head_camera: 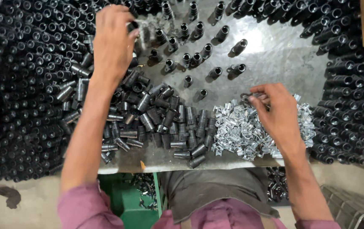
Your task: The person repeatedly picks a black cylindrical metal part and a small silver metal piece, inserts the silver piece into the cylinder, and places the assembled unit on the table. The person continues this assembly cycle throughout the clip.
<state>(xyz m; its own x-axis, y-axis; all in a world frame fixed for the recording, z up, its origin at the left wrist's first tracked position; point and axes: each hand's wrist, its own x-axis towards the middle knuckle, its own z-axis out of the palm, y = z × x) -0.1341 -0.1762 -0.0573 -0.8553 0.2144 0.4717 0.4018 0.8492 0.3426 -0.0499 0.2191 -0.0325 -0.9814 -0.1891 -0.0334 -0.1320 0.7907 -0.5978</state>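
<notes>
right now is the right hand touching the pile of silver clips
Touching. The head view shows the right hand lying across the pile of silver clips, its fingertips pinching one at the pile's top edge.

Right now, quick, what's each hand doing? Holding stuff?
Left hand: fingers curled over a black tube; whether it grips it cannot be told.
Right hand: pinching a small silver clip over the clip pile.

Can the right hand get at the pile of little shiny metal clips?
Yes, it looks so. The right hand already lies over the pile of silver clips on the metal table, fingertips at its top edge, with nothing covering the pile.
</notes>
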